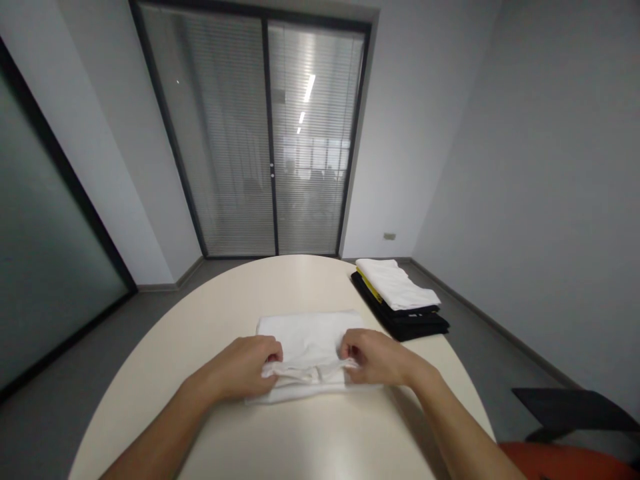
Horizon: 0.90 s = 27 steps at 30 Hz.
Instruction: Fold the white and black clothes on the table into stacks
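Note:
A white folded cloth garment (310, 337) lies flat on the round table in front of me, its near edge gathered into a raised fold. My left hand (250, 363) pinches the left end of that fold between thumb and curled fingers. At the other end, my right hand (373, 357) grips the same fold in the same way. Part of the garment's near layer rests on the table below both hands. The fingertips are partly hidden by the cloth.
At the right edge of the cream table (220, 307) sits a stack of folded clothes (400, 293), white on top with yellow and black beneath. A chair with a black armrest (575, 408) and red seat (565, 461) stands at the lower right. Glass doors (315, 200) are beyond.

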Each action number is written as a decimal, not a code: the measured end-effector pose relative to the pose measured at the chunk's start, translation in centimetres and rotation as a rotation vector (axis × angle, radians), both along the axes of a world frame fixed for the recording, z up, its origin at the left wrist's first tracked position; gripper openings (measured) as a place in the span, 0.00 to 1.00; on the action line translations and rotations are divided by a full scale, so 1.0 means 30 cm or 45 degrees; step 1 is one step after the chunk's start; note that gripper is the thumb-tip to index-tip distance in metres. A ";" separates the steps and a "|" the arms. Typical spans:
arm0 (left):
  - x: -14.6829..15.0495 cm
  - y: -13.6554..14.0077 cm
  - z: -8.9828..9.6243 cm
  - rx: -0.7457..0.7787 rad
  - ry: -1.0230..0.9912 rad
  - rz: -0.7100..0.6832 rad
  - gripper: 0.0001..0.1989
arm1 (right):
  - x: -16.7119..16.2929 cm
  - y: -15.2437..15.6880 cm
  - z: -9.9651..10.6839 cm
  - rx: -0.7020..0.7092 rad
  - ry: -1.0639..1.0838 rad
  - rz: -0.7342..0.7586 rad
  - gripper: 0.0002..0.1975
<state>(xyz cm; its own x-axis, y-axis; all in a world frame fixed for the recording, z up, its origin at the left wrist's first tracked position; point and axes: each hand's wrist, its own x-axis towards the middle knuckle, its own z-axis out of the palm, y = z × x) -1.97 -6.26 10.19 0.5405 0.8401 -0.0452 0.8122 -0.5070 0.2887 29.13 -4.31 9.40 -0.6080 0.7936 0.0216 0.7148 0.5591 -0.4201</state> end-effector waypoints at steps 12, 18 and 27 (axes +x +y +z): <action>-0.001 0.013 -0.004 -0.111 0.045 0.069 0.22 | 0.011 0.012 -0.006 -0.190 0.035 0.035 0.09; 0.044 0.051 -0.089 0.343 -0.117 0.081 0.21 | -0.027 0.051 -0.049 0.298 0.141 -0.119 0.25; -0.001 0.089 -0.217 0.033 0.089 -0.085 0.42 | -0.035 0.052 -0.115 -0.050 -0.209 -0.123 0.44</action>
<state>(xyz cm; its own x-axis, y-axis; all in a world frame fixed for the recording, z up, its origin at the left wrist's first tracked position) -2.01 -3.59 3.69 0.5918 0.8036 -0.0637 0.7939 -0.5673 0.2189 28.08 -2.74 5.97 -0.5220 0.8466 -0.1037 0.8250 0.4703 -0.3133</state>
